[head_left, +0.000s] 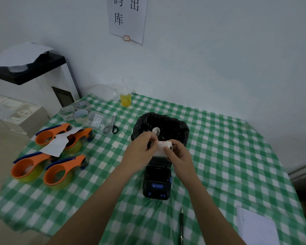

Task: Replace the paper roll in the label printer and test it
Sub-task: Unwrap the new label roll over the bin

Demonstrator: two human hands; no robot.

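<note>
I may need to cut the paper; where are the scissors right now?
The scissors lie at the table's far left-centre, left of the black bin bag and just right of the clear tape rolls.

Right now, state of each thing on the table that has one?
label printer: lid open, no roll seated in the visible bay
paper roll: held above the printer, not loaded
left hand: gripping the roll's left end
right hand: gripping the roll's right side
bin bag: open, white scrap inside
drink cup: upright, part full, straw in
scissors: closed, lying flat
pen: lying flat
</note>
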